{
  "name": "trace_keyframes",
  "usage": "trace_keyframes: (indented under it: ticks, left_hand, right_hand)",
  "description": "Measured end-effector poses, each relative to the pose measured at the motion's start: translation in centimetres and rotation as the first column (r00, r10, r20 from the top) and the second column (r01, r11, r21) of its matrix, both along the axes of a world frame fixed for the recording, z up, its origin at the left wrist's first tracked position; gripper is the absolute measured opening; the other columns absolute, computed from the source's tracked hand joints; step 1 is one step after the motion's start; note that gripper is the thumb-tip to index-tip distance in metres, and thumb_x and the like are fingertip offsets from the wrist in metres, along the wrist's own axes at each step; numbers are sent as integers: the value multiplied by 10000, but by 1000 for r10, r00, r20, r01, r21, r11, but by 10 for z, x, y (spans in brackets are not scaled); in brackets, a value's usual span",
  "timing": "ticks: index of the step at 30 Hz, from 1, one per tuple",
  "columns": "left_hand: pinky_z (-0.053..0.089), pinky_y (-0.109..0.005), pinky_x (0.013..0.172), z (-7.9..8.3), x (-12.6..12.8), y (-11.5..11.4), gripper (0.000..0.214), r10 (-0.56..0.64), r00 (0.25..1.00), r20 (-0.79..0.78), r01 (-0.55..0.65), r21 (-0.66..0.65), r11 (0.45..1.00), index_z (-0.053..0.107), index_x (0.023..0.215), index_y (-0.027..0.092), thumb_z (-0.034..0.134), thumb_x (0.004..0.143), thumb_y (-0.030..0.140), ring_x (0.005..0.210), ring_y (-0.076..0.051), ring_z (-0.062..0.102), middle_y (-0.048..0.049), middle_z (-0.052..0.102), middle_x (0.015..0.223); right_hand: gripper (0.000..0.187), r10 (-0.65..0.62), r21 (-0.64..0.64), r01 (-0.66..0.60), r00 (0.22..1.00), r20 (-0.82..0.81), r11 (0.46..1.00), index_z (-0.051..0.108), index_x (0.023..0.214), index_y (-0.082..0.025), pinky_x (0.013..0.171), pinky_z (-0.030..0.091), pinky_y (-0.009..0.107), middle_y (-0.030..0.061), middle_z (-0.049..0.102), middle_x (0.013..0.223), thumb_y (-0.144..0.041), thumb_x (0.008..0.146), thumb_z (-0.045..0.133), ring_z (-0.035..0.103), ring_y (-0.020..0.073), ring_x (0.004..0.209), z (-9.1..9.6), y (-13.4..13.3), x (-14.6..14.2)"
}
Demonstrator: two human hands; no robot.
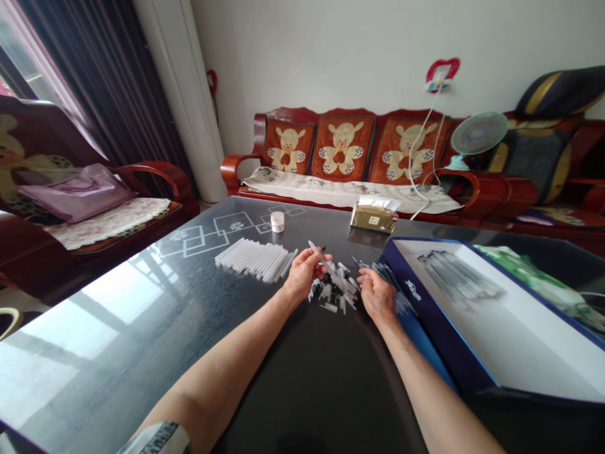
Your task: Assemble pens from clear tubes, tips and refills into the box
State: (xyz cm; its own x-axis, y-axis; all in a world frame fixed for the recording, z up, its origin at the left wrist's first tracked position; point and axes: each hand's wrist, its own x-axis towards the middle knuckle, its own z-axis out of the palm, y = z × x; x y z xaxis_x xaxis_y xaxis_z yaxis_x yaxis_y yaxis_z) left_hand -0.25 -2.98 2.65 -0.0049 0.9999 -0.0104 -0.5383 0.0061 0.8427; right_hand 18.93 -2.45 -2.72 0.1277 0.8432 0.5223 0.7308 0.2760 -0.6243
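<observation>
Held by your left hand (302, 275), one white tube (314, 248) tilts above the small loose parts (327, 292), likely keeping its end accessible. Your right hand (379, 294) lies beside the thin rods (387, 273), apparently placed for short reach; that grip is not discernible.

Bare forearms (236, 359) extend toward tabletop's (302, 391) far edge; left hand (305, 272) pinching, right hand's (378, 295) fingers curled.

Head-worn view — facing forward and down, table (227, 302) near, wall (321, 57) beyond
</observation>
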Motion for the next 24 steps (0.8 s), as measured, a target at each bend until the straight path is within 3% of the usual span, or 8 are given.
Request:
trace_keyframes:
  ticks: [5, 7, 11, 14, 16, 18, 19, 24]
  left_hand:
    - [477, -231, 540, 22, -3, 2, 361, -108, 994, 25, 109, -41, 993, 584, 872, 129, 599, 778, 478, 635, -157, 668, -107, 701, 864]
    - [496, -240, 575, 34, -14, 5, 337, -140, 990, -11, 139, -29, 990, 610, 834, 109, 580, 801, 443, 689, -175, 688, -134, 700, 923]
    - [513, -238, 668, 55, -69, 9, 253, -55, 978, -203, 64, 36, 997, 647, 966, 105, 640, 717, 150, 836, -185, 699, -150, 667, 1128]
    - [509, -211, 700, 58, -131, 12, 385, 120, 913, -389, -88, 99, 991, 635, 1104, 117, 623, 719, 118, 930, -167, 680, -142, 642, 1198]
    - [514, -212, 720, 52, -174, 14, 458, 225, 757, -613, -213, 93, 973, 589, 1215, 124, 602, 758, 148, 908, -150, 683, -123, 677, 1131]
    - [513, -209, 731, 42, -210, 16, 437, 259, 392, -883, -359, 113, 927, 583, 1250, 141, 535, 819, 188, 861, -135, 686, -73, 728, 964]
    - [513, -230, 749, 37, -225, 17, 436, 261, 307, -915, -411, 119, 904, 594, 1245, 140, 541, 816, 195, 865, -154, 684, -70, 734, 921]
    - [468, -313, 893, 14, -258, 20, 353, 217, 69, -974, -491, 157, 857, 704, 1108, 214, 609, 769, 235, 1019, -245, 640, -53, 735, 986]
  right_hand:
    - [318, -32, 71, 26, 996, 79, 997, 664, 903, -187, 774, 491, 307, 52, 719, 750, -207, 779, 371, 670, 197, 757, -2, 1, -3]
    - [308, -36, 81, 28, 994, 102, 996, 661, 898, -181, 768, 488, 312, 62, 718, 759, -208, 774, 381, 669, 207, 764, -2, 1, -4]
    - [297, -48, 53, 41, 991, 129, 998, 662, 887, -179, 766, 486, 322, 76, 716, 778, -226, 783, 388, 667, 224, 794, -2, 2, -5]
    - [301, -55, 58, 47, 989, 138, 997, 666, 876, -176, 765, 486, 322, 79, 716, 777, -224, 783, 383, 666, 226, 800, -2, 3, -5]
    - [297, -61, 77, 51, 988, 139, 996, 668, 870, -178, 758, 486, 315, 77, 716, 773, -218, 781, 387, 665, 221, 796, -3, 4, -5]
    - [289, -69, 94, 57, 988, 140, 994, 670, 862, -182, 753, 487, 309, 74, 717, 777, -213, 778, 394, 663, 216, 794, -4, 5, -5]
    - [287, -73, 99, 60, 987, 142, 993, 670, 860, -185, 752, 487, 308, 73, 718, 782, -212, 777, 397, 663, 214, 794, -5, 5, -5]
    - [292, -83, 115, 66, 985, 151, 991, 671, 860, -193, 762, 491, 311, 66, 716, 783, -220, 783, 391, 664, 214, 798, -6, 6, -6]
